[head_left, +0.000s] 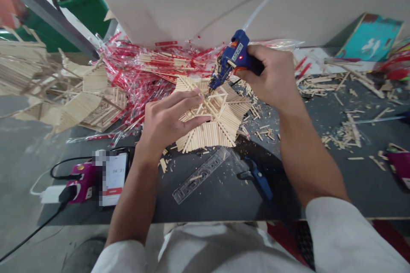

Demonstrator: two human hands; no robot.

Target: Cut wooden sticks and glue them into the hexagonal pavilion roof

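Observation:
My right hand (272,74) is closed around a blue glue gun (232,57) with its red light on. Its nozzle points down at the top of a fan-shaped panel of thin wooden sticks (214,115) lying on the dark table. My left hand (168,121) rests on the panel's left side, fingers stretched flat and pressing the sticks down. A clear glue stick juts from the back of the gun.
Red-printed plastic wrappers with sticks (150,68) pile up behind the panel. More stick panels (80,106) lie at left. A clear ruler (200,175), a blue tool (259,179), a phone (113,177) and a pink charger (80,181) sit near the front edge. Loose stick bits (346,132) litter the right.

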